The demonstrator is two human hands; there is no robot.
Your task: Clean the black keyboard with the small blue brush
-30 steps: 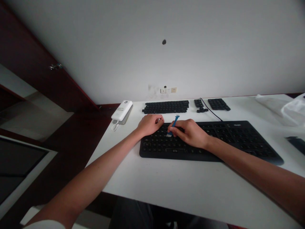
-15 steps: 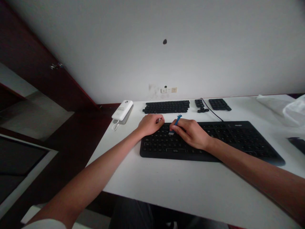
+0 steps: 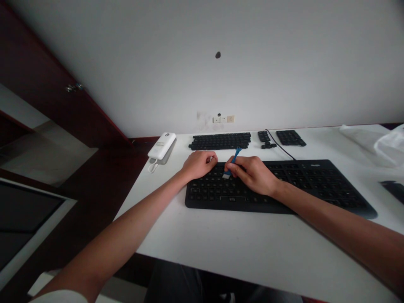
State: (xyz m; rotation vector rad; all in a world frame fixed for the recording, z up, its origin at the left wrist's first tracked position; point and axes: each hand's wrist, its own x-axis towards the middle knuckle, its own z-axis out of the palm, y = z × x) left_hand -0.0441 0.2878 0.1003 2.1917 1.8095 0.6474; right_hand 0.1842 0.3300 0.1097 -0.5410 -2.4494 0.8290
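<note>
Nearest to me is the bare front edge of the smooth white table (image 3: 240, 252), with both of my forearms reaching over it. On it lies the long, flat black plastic keyboard (image 3: 315, 185), its low matte keys in neat rows and its right end running toward the table's right edge. My right hand (image 3: 254, 174) rests over the keyboard's left half, fingers pressed together and pinching the small blue plastic brush with a pale bristle head (image 3: 231, 163); the pale head touches the keys while the thin blue handle tilts up and away from me. Most of the handle's middle is hidden under my fingers. My left hand (image 3: 198, 164) sits at the keyboard's far left corner, curled into a loose fist; something small and pale shows between the thumb and forefinger, but I cannot tell what it is. Beyond, near the table's far left corner, lies a white rounded rectangular power bank (image 3: 162, 146) with a short looped cord. Along the far edge sit rows of loose black keycaps (image 3: 221, 141) laid out in blocks, too small to read. At the right edge, crumpled translucent plastic wrap (image 3: 389, 145) is cut off by the frame.
</note>
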